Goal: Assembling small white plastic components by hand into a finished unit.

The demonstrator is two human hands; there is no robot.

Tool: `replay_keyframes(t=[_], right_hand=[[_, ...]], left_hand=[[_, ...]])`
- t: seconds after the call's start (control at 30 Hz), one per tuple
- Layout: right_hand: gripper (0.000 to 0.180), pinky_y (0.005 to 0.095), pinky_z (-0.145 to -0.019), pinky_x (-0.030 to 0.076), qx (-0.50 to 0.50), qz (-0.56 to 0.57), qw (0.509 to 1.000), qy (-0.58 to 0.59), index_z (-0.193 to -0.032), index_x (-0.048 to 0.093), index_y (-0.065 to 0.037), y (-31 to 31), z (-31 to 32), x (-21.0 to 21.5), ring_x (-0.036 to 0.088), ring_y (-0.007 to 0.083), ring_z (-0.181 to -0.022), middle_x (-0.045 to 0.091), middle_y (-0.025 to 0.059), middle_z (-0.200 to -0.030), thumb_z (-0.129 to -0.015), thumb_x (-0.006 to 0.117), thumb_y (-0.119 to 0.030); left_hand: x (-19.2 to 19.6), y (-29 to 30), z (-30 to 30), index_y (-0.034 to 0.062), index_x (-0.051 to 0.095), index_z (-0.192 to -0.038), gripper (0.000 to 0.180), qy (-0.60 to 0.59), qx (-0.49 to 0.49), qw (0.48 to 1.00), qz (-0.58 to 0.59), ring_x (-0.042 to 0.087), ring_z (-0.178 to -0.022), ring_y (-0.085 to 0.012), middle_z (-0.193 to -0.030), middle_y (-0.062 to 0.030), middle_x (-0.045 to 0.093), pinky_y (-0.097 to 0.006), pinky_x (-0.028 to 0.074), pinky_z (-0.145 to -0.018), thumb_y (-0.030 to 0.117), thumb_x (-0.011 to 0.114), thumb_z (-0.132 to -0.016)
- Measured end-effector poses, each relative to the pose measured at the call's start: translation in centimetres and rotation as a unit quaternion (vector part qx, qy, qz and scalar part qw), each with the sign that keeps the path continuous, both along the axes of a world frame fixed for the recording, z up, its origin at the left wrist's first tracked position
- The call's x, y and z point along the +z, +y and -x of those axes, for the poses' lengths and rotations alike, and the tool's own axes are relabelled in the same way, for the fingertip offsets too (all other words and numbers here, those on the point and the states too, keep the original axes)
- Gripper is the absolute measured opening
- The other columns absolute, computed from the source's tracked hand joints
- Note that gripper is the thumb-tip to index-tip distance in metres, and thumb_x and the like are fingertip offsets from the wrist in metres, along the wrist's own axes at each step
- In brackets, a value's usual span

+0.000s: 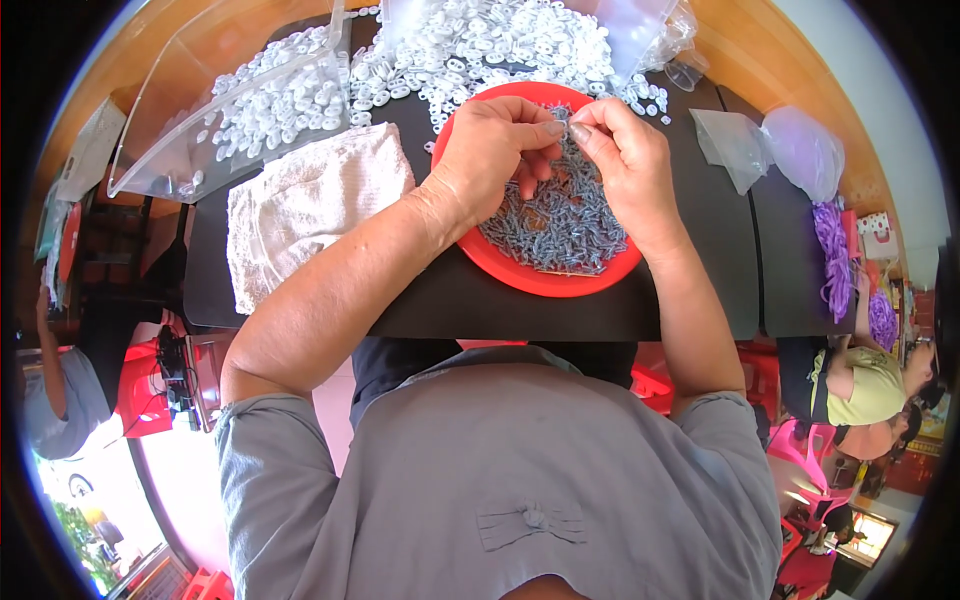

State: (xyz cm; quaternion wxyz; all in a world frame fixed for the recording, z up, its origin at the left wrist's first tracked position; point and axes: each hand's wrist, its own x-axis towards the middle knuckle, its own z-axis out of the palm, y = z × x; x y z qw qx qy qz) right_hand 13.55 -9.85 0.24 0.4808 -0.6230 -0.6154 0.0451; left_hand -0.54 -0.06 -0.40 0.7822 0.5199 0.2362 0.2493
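Over a red round basin (560, 285), my left hand (490, 150) and my right hand (630, 165) meet with their thumbs and forefingers pinched together. Whatever sits between those fingertips is too small to make out. The basin holds a heap of small grey-blue screw-like pieces (560, 225). Beyond it spreads a large pile of small white oval plastic pieces (500, 45). More of these white ovals (280, 110) lie in a clear plastic bin (150, 165) tipped at the far left. My left forearm passes over the edge of a folded white towel (310, 200).
The dark table (700, 270) carries a clear plastic bag (735, 145) and a pale purple bag (805, 150) on the right. A bundle of purple strips (832, 260) hangs at the right edge. Other people (865, 385) sit at both sides, near red and pink chairs (800, 460).
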Motion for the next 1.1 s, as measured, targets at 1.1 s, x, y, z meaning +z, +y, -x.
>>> replay_keyframes(t=[1.1], right_hand=[[0.004,0.0206,-0.055,0.037,0.014,0.001,1.0,0.025,-0.09,0.061,0.001,0.2,-0.1,0.1,0.045,0.0029,-0.064,0.057,-0.0027,-0.072,-0.09,0.061,-0.003]], left_hand=[[-0.1,-0.1,-0.2,-0.0014,0.061,-0.087,0.009,0.011,0.025,0.999,-0.046,0.055,-0.053,-0.0114,-0.071,-0.006,0.06,-0.024,0.041,-0.039,0.007,0.065,-0.088]])
